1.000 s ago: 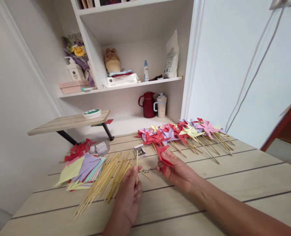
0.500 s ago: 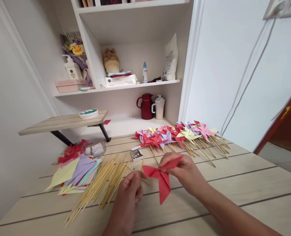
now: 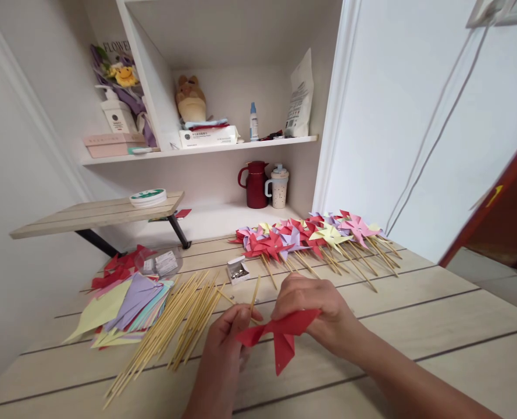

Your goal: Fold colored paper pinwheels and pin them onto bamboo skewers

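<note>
My left hand [image 3: 227,343] pinches a thin bamboo stick [image 3: 255,291] that stands upright from my fingers. Beside it, my right hand [image 3: 314,311] grips a folded red paper pinwheel [image 3: 280,337], whose left tip touches my left fingers. Both hands hover low over the wooden table [image 3: 415,314]. A heap of loose bamboo sticks [image 3: 175,323] lies just left of my left hand. Further back lies a row of finished pinwheels [image 3: 310,235] in red, pink, purple and yellow.
Cut coloured paper sheets [image 3: 127,299] lie at the left, a small open box of pins [image 3: 237,270] behind my hands. A low wooden riser [image 3: 96,212] carries a tape roll. A red jug [image 3: 255,185] and a cup [image 3: 278,187] stand under the shelf.
My right hand has lifted the red pinwheel off the table and brought it left to the stick in my left hand. The camera has tilted slightly.
</note>
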A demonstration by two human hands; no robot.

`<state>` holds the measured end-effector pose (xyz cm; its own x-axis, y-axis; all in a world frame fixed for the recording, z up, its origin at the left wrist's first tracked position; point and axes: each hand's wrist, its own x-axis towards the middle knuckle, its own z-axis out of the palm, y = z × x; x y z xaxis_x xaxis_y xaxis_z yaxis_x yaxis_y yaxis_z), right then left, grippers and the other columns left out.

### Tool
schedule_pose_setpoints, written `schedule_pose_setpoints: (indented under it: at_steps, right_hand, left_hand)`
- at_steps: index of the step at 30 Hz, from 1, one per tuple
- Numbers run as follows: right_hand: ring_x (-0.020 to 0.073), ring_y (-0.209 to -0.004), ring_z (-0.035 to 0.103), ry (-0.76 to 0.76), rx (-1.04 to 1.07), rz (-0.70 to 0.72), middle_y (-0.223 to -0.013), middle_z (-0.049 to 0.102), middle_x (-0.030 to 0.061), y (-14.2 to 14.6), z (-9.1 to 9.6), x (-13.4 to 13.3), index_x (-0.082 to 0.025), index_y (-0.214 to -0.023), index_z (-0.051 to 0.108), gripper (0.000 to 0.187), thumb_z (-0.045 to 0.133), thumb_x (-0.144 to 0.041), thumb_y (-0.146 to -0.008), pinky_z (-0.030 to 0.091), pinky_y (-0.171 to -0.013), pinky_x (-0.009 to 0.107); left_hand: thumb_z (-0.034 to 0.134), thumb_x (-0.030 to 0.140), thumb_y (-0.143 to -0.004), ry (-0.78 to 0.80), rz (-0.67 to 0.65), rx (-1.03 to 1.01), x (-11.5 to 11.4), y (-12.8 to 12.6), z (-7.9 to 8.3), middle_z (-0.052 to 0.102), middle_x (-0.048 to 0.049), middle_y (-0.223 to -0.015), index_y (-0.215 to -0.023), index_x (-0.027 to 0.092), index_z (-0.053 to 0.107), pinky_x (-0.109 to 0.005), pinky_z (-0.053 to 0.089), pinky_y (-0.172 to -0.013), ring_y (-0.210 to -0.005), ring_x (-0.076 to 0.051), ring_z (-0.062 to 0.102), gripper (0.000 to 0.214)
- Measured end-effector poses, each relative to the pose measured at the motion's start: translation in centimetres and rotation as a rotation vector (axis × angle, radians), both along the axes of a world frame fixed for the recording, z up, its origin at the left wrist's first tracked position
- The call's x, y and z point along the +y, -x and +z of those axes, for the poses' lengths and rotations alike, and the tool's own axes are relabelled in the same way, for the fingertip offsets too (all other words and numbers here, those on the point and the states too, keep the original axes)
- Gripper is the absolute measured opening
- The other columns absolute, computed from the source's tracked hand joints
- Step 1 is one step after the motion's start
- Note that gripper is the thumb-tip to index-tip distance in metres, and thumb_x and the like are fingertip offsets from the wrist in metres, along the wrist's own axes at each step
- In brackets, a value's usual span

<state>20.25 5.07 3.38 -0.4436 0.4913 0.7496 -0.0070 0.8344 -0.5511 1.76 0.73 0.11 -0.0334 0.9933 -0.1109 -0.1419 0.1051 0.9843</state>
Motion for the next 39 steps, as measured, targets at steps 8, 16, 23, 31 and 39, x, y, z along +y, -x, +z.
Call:
schedule_pose_setpoints:
  at_steps: [8,16,23,31,39]
  right_hand:
    - [0.0152,-0.069,0.061,0.019,-0.017,-0.011,-0.073,0.073,0.0030,-0.1,-0.1,0.0,-0.023,-0.088,0.076,0.014,0.063,-0.023,-0.094,0.046,-0.067,0.030]
    - [0.0159,-0.068,0.062,0.007,-0.022,-0.010,-0.073,0.073,0.0029,-0.1,0.0,0.0,-0.024,-0.089,0.076,0.016,0.061,-0.025,-0.095,0.047,-0.068,0.031]
    - [0.0166,-0.069,0.062,-0.010,0.018,-0.027,-0.075,0.074,0.0037,-0.2,0.0,0.1,-0.024,-0.090,0.076,0.016,0.061,-0.025,-0.095,0.048,-0.068,0.032]
    - [0.0178,-0.068,0.063,-0.025,0.084,-0.072,-0.076,0.074,0.0042,-0.4,-0.1,0.1,-0.025,-0.092,0.075,0.011,0.065,-0.022,-0.092,0.049,-0.067,0.034]
    - [0.0176,-0.065,0.062,-0.049,0.149,-0.099,-0.074,0.074,0.0041,-0.3,0.2,0.0,-0.025,-0.091,0.075,0.009,0.068,-0.019,-0.089,0.049,-0.068,0.036]
  left_hand:
    - [0.066,0.063,-0.076,0.014,-0.032,-0.035,-0.2,0.0,0.1,0.032,0.0076,-0.050,-0.075,0.018,0.064,-0.023,0.011,-0.045,-0.045,-0.006,0.019,0.045]
    - [0.070,0.053,-0.075,0.005,-0.054,-0.056,-0.3,-0.2,0.8,0.032,0.0077,-0.047,-0.066,0.018,0.059,-0.022,0.011,-0.044,-0.044,-0.006,0.017,0.038]
    - [0.075,0.054,-0.069,0.021,0.000,-0.043,-0.1,-0.3,0.4,0.032,0.0084,-0.044,-0.064,0.018,0.060,-0.022,0.011,-0.043,-0.042,-0.005,0.018,0.039]
    - [0.075,0.052,-0.070,-0.087,-0.011,0.017,-0.1,-0.2,-0.5,0.032,0.0078,-0.042,-0.067,0.017,0.071,-0.023,0.013,-0.043,-0.040,-0.006,0.021,0.035]
    - [0.076,0.050,-0.072,-0.134,0.091,0.013,-0.9,-0.9,0.3,0.029,0.0067,-0.045,-0.063,0.018,0.070,-0.024,0.011,-0.044,-0.044,-0.007,0.020,0.033]
